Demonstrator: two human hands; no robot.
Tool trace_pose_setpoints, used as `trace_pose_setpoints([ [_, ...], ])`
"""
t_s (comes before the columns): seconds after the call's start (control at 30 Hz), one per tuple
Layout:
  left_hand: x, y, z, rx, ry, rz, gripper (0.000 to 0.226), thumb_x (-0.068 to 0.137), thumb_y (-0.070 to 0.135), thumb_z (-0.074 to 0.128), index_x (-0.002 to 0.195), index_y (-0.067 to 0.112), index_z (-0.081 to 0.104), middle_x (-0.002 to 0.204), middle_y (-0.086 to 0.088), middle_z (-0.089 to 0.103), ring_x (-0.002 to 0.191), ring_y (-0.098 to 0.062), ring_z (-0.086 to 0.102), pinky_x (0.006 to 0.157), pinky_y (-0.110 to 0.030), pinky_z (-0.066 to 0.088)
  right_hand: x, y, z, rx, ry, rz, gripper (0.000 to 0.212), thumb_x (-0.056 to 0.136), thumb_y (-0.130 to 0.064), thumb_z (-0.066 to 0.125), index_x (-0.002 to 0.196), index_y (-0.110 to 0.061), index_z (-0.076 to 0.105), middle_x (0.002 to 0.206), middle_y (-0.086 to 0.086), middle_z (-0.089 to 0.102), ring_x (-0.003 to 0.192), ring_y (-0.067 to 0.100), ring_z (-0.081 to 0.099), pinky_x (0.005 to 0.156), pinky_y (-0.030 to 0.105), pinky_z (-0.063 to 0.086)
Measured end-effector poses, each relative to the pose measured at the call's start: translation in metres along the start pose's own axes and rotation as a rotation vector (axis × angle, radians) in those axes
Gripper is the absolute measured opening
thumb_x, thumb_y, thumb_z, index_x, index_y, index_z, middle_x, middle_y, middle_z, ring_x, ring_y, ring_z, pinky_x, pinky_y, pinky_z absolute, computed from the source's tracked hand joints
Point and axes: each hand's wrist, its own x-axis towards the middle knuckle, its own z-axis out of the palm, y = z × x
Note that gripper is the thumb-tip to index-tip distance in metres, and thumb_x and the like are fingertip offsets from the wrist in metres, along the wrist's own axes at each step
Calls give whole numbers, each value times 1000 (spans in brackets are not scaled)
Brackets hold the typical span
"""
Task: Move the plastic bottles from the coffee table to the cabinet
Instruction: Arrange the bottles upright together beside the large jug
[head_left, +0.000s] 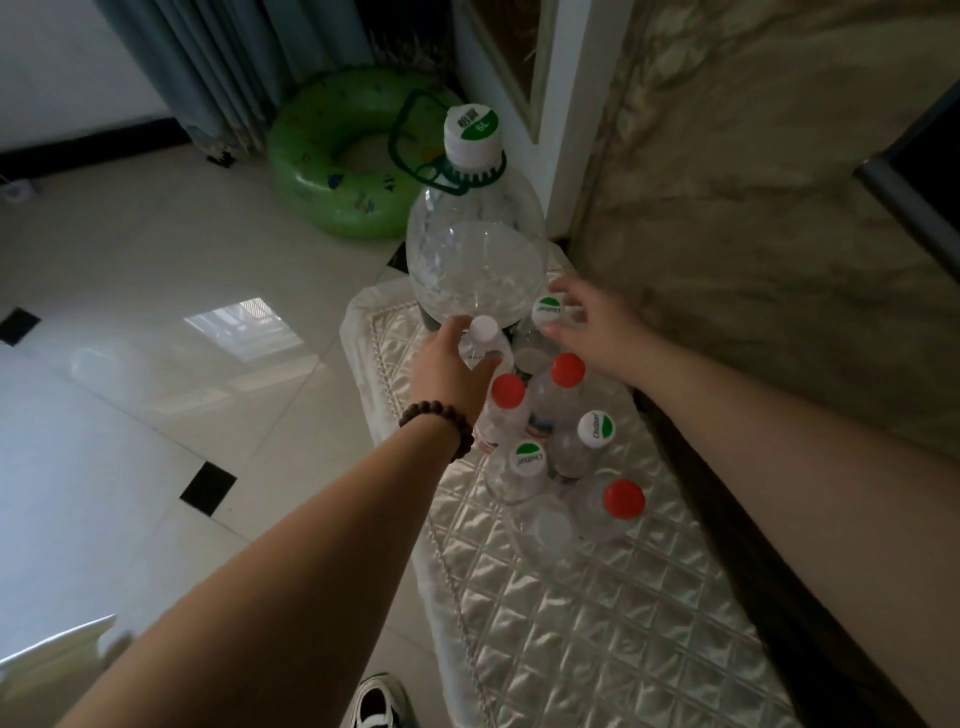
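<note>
The left hand (449, 371) curls round a small white-capped bottle (485, 343) standing on the quilted cabinet top (597, 623), thumb on its near side and fingers round the far side, pressed against the big jug (475, 260) just behind the grip. To the right of that grip the right hand (587, 325) hangs with fingers spread over a green-and-white capped bottle (548, 309), seemingly touching the cap, though the dim view leaves contact unsure. Nearer than both hands stand more bottles, one red-capped bottle (508, 391) just beside the left wrist with its bead bracelet (441, 423).
</note>
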Motion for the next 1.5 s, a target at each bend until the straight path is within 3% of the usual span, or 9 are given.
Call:
trace_pose_setpoints([
  [0.23,13,-5,0,43,-38,86,33,80,26,72,110,21,58,110,-5,62,97,-25,60,83,-42,52,9,9,5,41,-28,-27,42,86,-16,65,126,-18,54,122,6,61,111,20,58,93,33,46],
  [0.53,10,-5,-1,13,-52,88,40,80,27,73,115,22,54,114,-5,59,100,-22,59,85,-38,52,-3,6,-2,76,-30,7,55,89,-20,62,140,-21,40,141,6,45,128,21,45,103,34,39],
  [0.67,-6,-14,-16,-69,-2,22,32,85,11,62,113,21,52,118,-1,57,103,-21,59,82,-33,52,-27,16,-5,62,65,-21,38,84,-27,68,119,-21,53,118,1,54,111,20,54,97,43,47],
  [0.77,-24,-23,-25,-80,-171,60,34,83,6,59,110,26,54,119,4,56,108,-16,57,85,-30,51,-41,25,-4,49,-7,-55,38,77,-26,75,111,-20,58,109,-2,58,107,18,57,96,43,48],
  [0.87,-33,-29,-22,30,-282,121,41,81,16,67,117,30,55,118,5,56,108,-14,55,91,-34,49,-45,27,-4,51,-50,-53,44,73,-20,79,113,-22,59,113,-2,62,110,14,57,98,39,47],
  [0.97,-32,-27,-14,111,-286,180,47,77,33,73,121,31,56,117,3,58,106,-15,56,93,-36,49,-46,25,-2,56,-70,-65,39,74,-14,77,109,-23,62,106,-7,63,107,10,58,97,33,46],
  [1.07,-30,-19,-9,134,-261,168,43,78,33,73,118,29,58,118,0,60,105,-18,56,87,-31,47,-45,23,0,32,-61,-83,34,77,-13,75,106,-25,63,100,-10,62,100,6,58,93,27,46],
  [1.3,-35,-20,-3,97,-191,140,35,79,32,72,110,28,59,112,0,62,101,-19,58,89,-41,51,-48,21,1,15,-85,-78,34,82,-11,69,112,-24,61,104,-10,60,104,6,55,93,28,45],
  [1.5,-44,-17,-7,97,-195,108,38,84,23,66,119,25,50,123,-1,55,110,-18,54,88,-29,45,-56,28,-4,89,-30,-20,50,80,-23,73,126,-25,53,122,-5,57,117,12,53,99,34,44],
])
